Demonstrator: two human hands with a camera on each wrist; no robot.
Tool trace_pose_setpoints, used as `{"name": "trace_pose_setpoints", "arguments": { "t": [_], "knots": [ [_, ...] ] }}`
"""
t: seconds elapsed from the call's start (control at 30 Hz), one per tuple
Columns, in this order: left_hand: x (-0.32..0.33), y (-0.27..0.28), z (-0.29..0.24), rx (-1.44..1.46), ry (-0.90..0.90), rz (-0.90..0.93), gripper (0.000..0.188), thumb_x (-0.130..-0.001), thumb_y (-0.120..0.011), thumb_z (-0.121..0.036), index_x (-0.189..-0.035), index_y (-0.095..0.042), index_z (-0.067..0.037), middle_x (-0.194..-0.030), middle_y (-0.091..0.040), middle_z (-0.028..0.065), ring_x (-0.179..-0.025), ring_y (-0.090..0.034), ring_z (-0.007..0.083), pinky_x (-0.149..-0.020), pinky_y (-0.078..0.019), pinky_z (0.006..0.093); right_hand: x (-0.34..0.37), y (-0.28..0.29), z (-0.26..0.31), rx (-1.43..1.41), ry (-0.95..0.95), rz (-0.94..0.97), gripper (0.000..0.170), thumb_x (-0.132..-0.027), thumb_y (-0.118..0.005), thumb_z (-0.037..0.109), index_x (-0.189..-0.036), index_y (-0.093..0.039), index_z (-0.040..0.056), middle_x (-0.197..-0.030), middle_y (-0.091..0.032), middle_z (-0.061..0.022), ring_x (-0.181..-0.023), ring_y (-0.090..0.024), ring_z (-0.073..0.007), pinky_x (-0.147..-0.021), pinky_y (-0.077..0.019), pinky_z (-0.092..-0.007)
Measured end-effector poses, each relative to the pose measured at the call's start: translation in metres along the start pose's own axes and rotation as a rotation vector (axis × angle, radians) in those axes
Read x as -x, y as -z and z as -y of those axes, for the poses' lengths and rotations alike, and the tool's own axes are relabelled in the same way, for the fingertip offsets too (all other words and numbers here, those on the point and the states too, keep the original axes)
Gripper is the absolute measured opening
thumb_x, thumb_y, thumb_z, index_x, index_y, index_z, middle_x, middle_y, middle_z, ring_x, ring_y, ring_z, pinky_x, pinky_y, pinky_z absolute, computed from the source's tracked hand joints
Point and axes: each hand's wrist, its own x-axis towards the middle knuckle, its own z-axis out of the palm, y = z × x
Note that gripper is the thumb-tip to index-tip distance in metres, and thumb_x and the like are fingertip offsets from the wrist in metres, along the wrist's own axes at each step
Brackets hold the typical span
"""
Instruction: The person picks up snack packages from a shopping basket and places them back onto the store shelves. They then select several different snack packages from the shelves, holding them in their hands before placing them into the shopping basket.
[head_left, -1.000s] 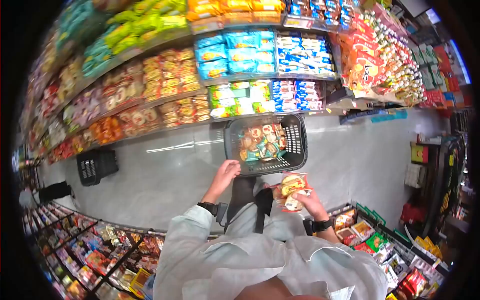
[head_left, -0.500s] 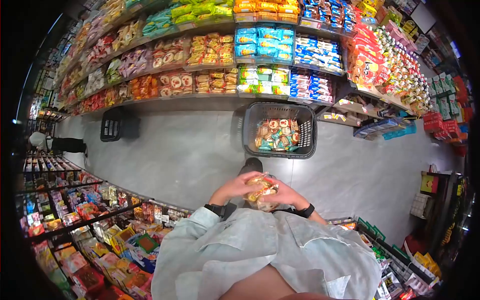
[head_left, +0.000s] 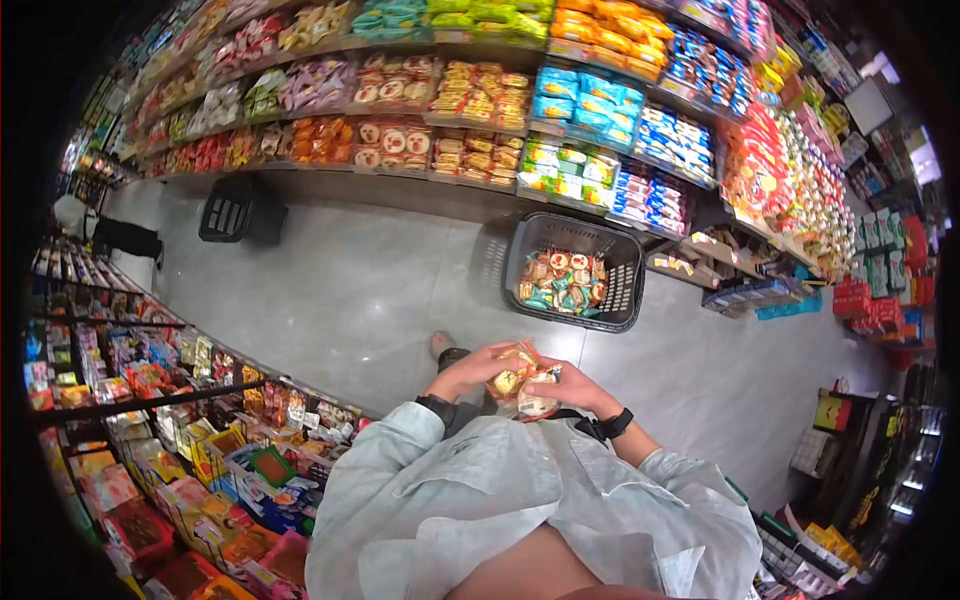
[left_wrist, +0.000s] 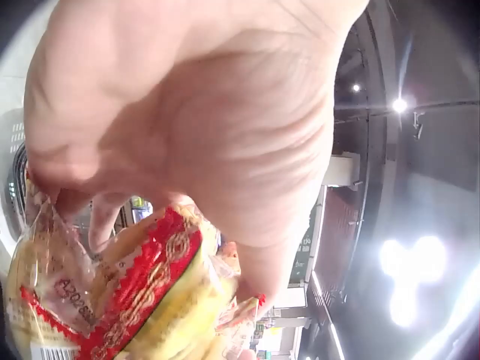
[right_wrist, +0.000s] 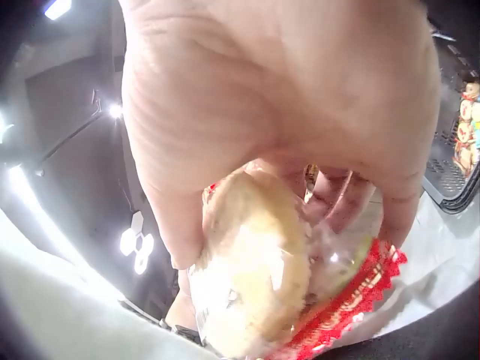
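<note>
In front of the waist, both hands hold clear-wrapped pastries (head_left: 522, 384) with red-edged packaging. My left hand (head_left: 474, 368) grips them from the left side; in the left wrist view its thumb and fingers curl over a yellowish pastry packet (left_wrist: 154, 281) with a red band and a barcode. From the other side my right hand (head_left: 582, 388) holds a round pale pastry (right_wrist: 255, 262) in clear wrap, thumb on one side and fingers on the other. Beyond the hands, a dark basket (head_left: 628, 318) on the floor contains many small wrapped snacks (head_left: 562, 282).
Stepped shelves (head_left: 380, 178) of packaged snacks run along the far side behind the basket. A second dark basket (head_left: 228, 212) stands on the grey floor (head_left: 360, 270) to the left. Racks of packets (head_left: 180, 470) line the near left. Another person (head_left: 125, 238) is at the far left.
The left hand, earlier empty near the basket, has come in to grip the pastries. The right hand has brought them from the right to the middle. The head view has shifted and turned.
</note>
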Motion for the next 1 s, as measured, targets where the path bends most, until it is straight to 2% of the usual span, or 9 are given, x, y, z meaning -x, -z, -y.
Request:
{"name": "trace_pose_setpoints", "arguments": {
  "t": [0.23, 0.37, 0.43, 0.5, 0.6, 0.63, 0.73, 0.87, 1.0],
  "knots": [
    [0.068, 0.107, -0.021, 0.21, -0.139, -0.189, 0.058, -0.101, -0.068, -0.02, -0.152, -0.048, -0.001, -0.135, -0.066, 0.007, -0.113, -0.066, 0.0136, -0.098, -0.0544, 0.0297, -0.098, -0.045, 0.059, 0.1, 0.036, -0.007, 0.055, -0.091, -0.081, 0.019, -0.139, -0.06, 0.0006, -0.129, -0.069, -0.0072, -0.115, -0.063, -0.0138, -0.102, -0.0507, -0.0316],
    [0.106, 0.178, -0.021, 0.372, -0.172, -0.252, 0.056, -0.099, -0.07, -0.017, -0.149, -0.052, 0.0, -0.132, -0.068, 0.0059, -0.111, -0.067, 0.0137, -0.095, -0.0567, 0.0298, -0.16, -0.077, 0.096, 0.191, 0.083, -0.229, 0.044, -0.095, -0.077, 0.019, -0.132, -0.062, 0.0017, -0.118, -0.071, -0.0052, -0.11, -0.065, -0.0135, -0.098, -0.0539, -0.0323],
    [0.13, 0.196, -0.03, 0.329, -0.191, -0.264, 0.056, -0.099, -0.069, -0.016, -0.149, -0.051, -0.001, -0.134, -0.067, 0.0069, -0.116, -0.065, 0.0149, -0.1, -0.0544, 0.0313, -0.194, -0.083, 0.094, -0.023, 0.035, -0.301, 0.035, -0.102, -0.067, 0.017, -0.132, -0.063, 0.0013, -0.12, -0.07, -0.0053, -0.106, -0.067, -0.0139, -0.094, -0.0562, -0.0318],
    [0.145, 0.211, -0.041, 0.265, -0.19, -0.22, 0.063, -0.1, -0.066, -0.017, -0.156, -0.041, -0.002, -0.142, -0.062, 0.0087, -0.124, -0.062, 0.017, -0.107, -0.0516, 0.0338, -0.223, -0.086, 0.095, -0.209, 0.003, -0.302, 0.035, -0.101, -0.07, 0.025, -0.126, -0.062, 0.0022, -0.115, -0.07, -0.0091, -0.103, -0.069, -0.0163, -0.092, -0.0581, -0.0331],
    [0.155, 0.237, -0.044, 0.288, -0.233, -0.235, 0.055, -0.099, -0.068, -0.017, -0.149, -0.051, -0.001, -0.134, -0.066, 0.0075, -0.117, -0.064, 0.0148, -0.101, -0.0534, 0.0317, -0.246, -0.103, 0.122, -0.484, 0.004, -0.269, 0.035, -0.104, -0.06, 0.019, -0.131, -0.059, -0.0038, -0.128, -0.067, -0.0142, -0.112, -0.068, -0.0236, -0.099, -0.0568, -0.0383],
    [0.156, 0.244, -0.048, 0.289, -0.241, -0.262, 0.052, -0.098, -0.069, -0.017, -0.146, -0.055, -0.001, -0.131, -0.067, 0.007, -0.114, -0.065, 0.0138, -0.099, -0.0537, 0.0306, -0.254, -0.103, 0.127, -0.521, -0.006, -0.273, 0.035, -0.103, -0.058, 0.016, -0.13, -0.059, -0.0061, -0.128, -0.067, -0.0149, -0.113, -0.069, -0.0257, -0.102, -0.0556, -0.0394],
    [0.159, 0.267, -0.057, 0.369, -0.204, -0.324, 0.057, -0.1, -0.066, -0.017, -0.152, -0.048, -0.001, -0.136, -0.065, 0.008, -0.116, -0.064, 0.0146, -0.101, -0.0532, 0.0308, -0.277, -0.096, 0.135, -0.619, 0.001, -0.293, 0.036, -0.1, -0.055, 0.011, -0.13, -0.058, -0.009, -0.128, -0.067, -0.015, -0.115, -0.069, -0.0281, -0.107, -0.0528, -0.0402],
    [0.148, 0.319, -0.066, 0.472, -0.174, -0.387, 0.057, -0.102, -0.062, -0.019, -0.154, -0.045, 0.0, -0.136, -0.064, 0.0092, -0.117, -0.065, 0.0157, -0.1, -0.0535, 0.031, -0.325, -0.07, 0.141, -0.684, -0.017, -0.307, 0.035, -0.099, -0.054, 0.009, -0.129, -0.058, -0.0083, -0.127, -0.067, -0.0153, -0.114, -0.069, -0.0278, -0.101, -0.0562, -0.0414],
    [0.145, 0.363, -0.123, 0.428, -0.229, -0.552, 0.054, -0.104, -0.059, -0.022, -0.152, -0.047, 0.0, -0.135, -0.064, 0.0096, -0.118, -0.065, 0.0165, -0.1, -0.0537, 0.0312, -0.408, -0.043, 0.174, -0.574, -0.017, -0.377, 0.031, -0.099, -0.057, 0.009, -0.127, -0.059, -0.0048, -0.121, -0.068, -0.0143, -0.109, -0.07, -0.0253, -0.095, -0.0591, -0.0426]
  ]
}}
